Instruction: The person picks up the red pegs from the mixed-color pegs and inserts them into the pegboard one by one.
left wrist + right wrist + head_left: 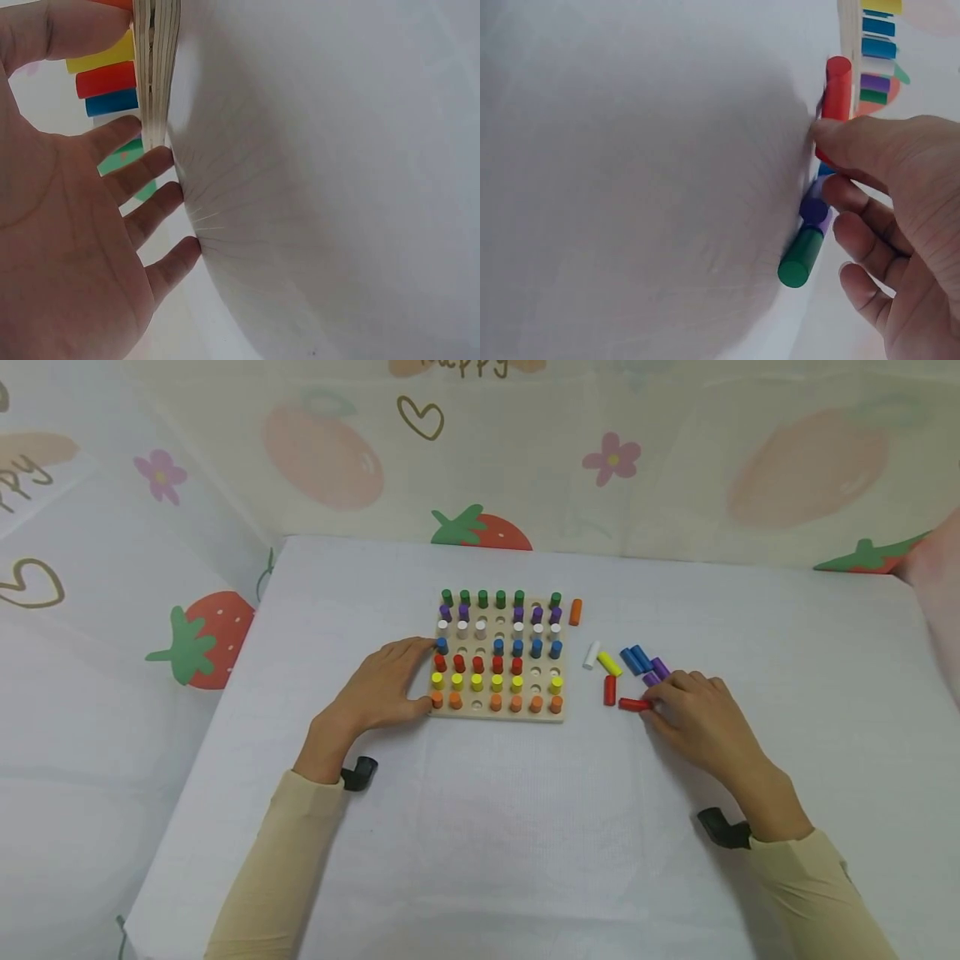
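A wooden pegboard (498, 717) stands on the white table, with rows of green, purple, white, blue, red, yellow and orange pegs upright in it and some holes bare. Along its left edge rests my left hand (378, 685), fingers spread, thumb by the near corner. In the left wrist view that hand's fingertips (174, 259) touch the tabletop beside the board. My right hand (705, 722) pinches a lying red peg (838, 94) between thumb and index finger, right of the board. Its other fingers are loosely bent near a green peg (801, 259).
Loose pegs lie between board and right hand: a second red peg (610, 691), a yellow peg (610, 664), a white peg (592, 655), blue pegs (636, 658) and purple pegs (658, 668). An orange peg (576, 612) lies at the board's far right corner. A patterned cloth (675, 468) hangs behind.
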### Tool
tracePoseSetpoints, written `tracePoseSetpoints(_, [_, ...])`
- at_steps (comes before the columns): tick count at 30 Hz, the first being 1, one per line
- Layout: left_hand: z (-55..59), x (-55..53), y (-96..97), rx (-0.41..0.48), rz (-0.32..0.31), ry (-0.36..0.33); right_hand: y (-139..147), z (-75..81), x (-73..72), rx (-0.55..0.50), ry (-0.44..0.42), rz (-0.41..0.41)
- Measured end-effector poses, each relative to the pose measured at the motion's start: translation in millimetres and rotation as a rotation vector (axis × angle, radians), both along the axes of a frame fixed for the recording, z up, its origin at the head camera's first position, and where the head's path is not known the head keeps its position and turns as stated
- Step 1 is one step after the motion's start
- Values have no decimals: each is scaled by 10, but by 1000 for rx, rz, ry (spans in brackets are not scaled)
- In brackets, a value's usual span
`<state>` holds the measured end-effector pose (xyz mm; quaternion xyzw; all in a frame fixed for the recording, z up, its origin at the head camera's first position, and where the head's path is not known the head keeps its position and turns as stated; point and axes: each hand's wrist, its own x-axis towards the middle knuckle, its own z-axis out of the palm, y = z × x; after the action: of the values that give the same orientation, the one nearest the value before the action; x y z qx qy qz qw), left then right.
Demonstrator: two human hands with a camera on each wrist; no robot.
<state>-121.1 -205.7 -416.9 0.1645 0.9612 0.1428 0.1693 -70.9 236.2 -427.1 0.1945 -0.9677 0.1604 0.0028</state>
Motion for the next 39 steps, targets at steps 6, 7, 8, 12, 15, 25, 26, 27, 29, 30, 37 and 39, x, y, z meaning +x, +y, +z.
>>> tracePoseSetpoints(6, [3,10,4,5,4,8,-7,25,-5,-20,16,25])
tracePoseSetpoints(7, [2,12,5,6,6,10,-12,31,-5,-27,21,31])
tracePoseSetpoints(8, [0,15,6,5,7,12,-16,36,-4,-31,26,38])
tracePoseSetpoints(12, [-5,24,10,7,11,12,-40,65,4,-50,34,51])
tracePoseSetpoints(15, [-7,25,10,5,12,10,-65,100,6,-61,30,56])
tracePoseSetpoints(25, [-13,18,4,-3,12,14,-168,185,-47,-66,-21,63])
tracePoseSetpoints(26, [-15,18,3,-3,11,15,-179,186,-54,-69,-22,65])
tracePoseSetpoints(27, [-20,16,1,-5,10,17,-191,186,-61,-70,-21,68])
tracePoseSetpoints(29, [-19,16,-1,-3,10,18,-215,186,-80,-68,-13,76])
tracePoseSetpoints(30, [-17,16,-1,-2,9,19,-229,188,-91,-67,-6,81])
tracePoseSetpoints(37, [-6,16,2,-6,10,14,-352,230,-183,-79,45,116])
tracePoseSetpoints(39, [-12,15,3,-9,9,13,-398,249,-220,-83,55,123])
